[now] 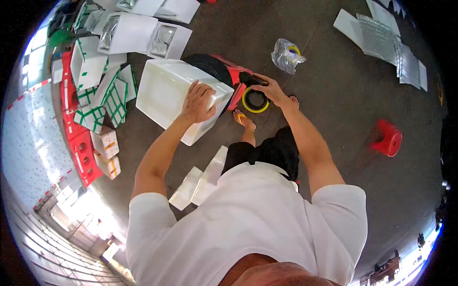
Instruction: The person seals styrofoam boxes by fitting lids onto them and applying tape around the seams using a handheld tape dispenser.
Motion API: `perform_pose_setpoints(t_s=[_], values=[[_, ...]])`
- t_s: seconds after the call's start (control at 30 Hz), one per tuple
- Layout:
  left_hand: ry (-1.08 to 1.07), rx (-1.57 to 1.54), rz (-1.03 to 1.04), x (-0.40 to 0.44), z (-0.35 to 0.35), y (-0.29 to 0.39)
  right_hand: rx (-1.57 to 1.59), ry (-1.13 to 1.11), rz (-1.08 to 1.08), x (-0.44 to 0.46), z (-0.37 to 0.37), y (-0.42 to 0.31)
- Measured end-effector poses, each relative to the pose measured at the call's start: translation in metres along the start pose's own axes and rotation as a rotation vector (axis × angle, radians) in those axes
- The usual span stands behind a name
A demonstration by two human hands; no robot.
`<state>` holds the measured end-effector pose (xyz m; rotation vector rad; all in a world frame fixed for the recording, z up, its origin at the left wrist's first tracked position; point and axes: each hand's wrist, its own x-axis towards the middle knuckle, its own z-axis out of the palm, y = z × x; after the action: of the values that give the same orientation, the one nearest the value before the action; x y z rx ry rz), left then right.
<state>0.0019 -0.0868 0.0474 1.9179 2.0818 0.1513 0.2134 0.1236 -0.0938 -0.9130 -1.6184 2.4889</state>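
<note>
A white foam box (164, 93) stands tilted in front of me, its open hollow turned to the left. My left hand (198, 102) rests over its near side, fingers bent around the edge. To the right of the box, my right hand (269, 89) has its fingers curled on a black-and-red tape dispenser (245, 78). A yellow-rimmed tape roll (256, 110) with a dark inside sits just under that hand. How the roll joins the black part is partly hidden by the fingers. Behind the box shows a black round rim (207, 64) beside a red piece (234, 71).
White foam pieces (186, 188) lie by my legs. Green-taped boxes (90, 64) and a red barrier (78, 143) stand left. Foam lids with silver packs (129, 33) lie at upper left. A plastic-wrapped roll (287, 56), silver sheets (377, 38) and a red stool (389, 138) are rightward.
</note>
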Motion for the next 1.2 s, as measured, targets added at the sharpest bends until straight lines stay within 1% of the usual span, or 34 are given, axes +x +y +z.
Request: perform_pose_setpoints(t_s=[0.03,0.07,0.1,0.13,0.2,0.27,0.3,0.33,0.37,0.4,0.43,0.47,0.5,0.53,0.57,0.6,0.67,0.73,0.77,0.8,0.83,0.87,0.9,0.93,1.0,1.03,1.1,1.13,1.2], values=[[0.006,-0.005,-0.005,0.001,-0.002,-0.001,-0.055,-0.007,-0.012,0.015,-0.002,0.011],[0.013,-0.01,-0.009,0.001,-0.006,-0.002,-0.032,-0.006,-0.004,0.031,-0.004,0.02],[-0.015,-0.005,-0.011,0.012,-0.002,0.001,-0.09,-0.028,-0.012,0.048,-0.016,0.03],[-0.001,-0.028,-0.002,0.015,0.0,0.001,-0.158,-0.049,-0.021,0.056,-0.016,0.029],[-0.001,-0.052,0.002,0.013,-0.002,-0.002,-0.142,-0.09,-0.017,0.08,-0.01,0.03],[0.046,-0.063,0.019,0.014,0.002,-0.005,-0.312,-0.122,-0.156,0.113,-0.009,0.044],[0.034,-0.066,0.01,0.015,0.003,-0.008,-0.318,-0.154,-0.047,0.119,-0.005,0.032],[0.067,-0.069,0.011,0.016,0.004,-0.008,-0.311,-0.166,-0.04,0.129,-0.003,0.044],[0.1,-0.071,0.012,0.016,0.005,-0.008,-0.378,-0.364,0.018,0.142,-0.002,0.053],[0.086,-0.073,-0.003,0.014,0.004,-0.006,-0.438,-0.566,0.076,0.148,0.003,0.064],[0.106,-0.07,-0.014,0.015,0.005,-0.006,-0.465,-0.602,0.088,0.147,-0.004,0.052],[0.126,-0.066,-0.025,0.017,0.005,-0.006,-0.458,-0.61,0.089,0.14,-0.001,0.043],[0.135,-0.051,-0.078,0.021,0.006,-0.01,-0.456,-0.531,0.075,0.139,-0.004,0.04],[0.133,-0.052,-0.082,0.029,0.007,-0.014,-0.455,-0.451,0.064,0.14,-0.011,0.048],[0.226,-0.025,-0.155,0.041,0.009,-0.021,-0.427,-0.403,-0.091,0.141,-0.018,0.056],[0.323,0.003,-0.228,0.053,0.011,-0.032,-0.429,-0.406,-0.091,0.131,-0.022,0.054],[0.463,0.092,-0.417,0.075,0.017,-0.061,-0.281,-0.395,-0.094,0.087,-0.023,0.045],[0.488,0.081,-0.775,0.098,0.009,-0.103,-0.406,-0.358,-0.042,0.061,-0.01,0.06],[0.505,0.036,-0.911,0.104,0.001,-0.125,-0.326,-0.289,-0.031,0.06,-0.003,0.074],[0.521,-0.012,-1.047,0.108,-0.007,-0.143,-0.33,-0.28,-0.039,0.067,-0.004,0.064],[0.535,-0.008,-1.039,0.107,-0.011,-0.158,-0.28,-0.249,-0.115,0.084,-0.004,0.047],[0.642,0.016,-1.09,0.102,-0.01,-0.172,-0.219,-0.213,-0.191,0.1,-0.003,0.034],[0.749,0.042,-1.132,0.1,-0.01,-0.181,-0.201,-0.194,-0.142,0.128,-0.003,0.035],[0.765,0.047,-1.105,0.1,-0.01,-0.178,-0.181,-0.174,-0.093,0.156,-0.002,0.036],[0.413,-0.096,-0.195,0.086,-0.009,-0.154,-0.145,-0.234,-0.099,0.197,-0.002,0.037],[0.402,-0.096,-0.188,0.093,-0.015,-0.143,-0.134,-0.227,-0.098,0.208,-0.003,0.028],[0.253,0.154,-0.191,0.085,-0.028,-0.121,-0.253,-0.202,-0.081,0.211,0.011,0.024],[0.229,0.137,-0.262,0.088,-0.03,-0.126,-0.254,-0.219,-0.072,0.199,0.016,0.03],[0.347,0.175,-0.36,0.082,-0.016,-0.153,-0.306,-0.276,-0.223,0.152,0.01,0.048]])
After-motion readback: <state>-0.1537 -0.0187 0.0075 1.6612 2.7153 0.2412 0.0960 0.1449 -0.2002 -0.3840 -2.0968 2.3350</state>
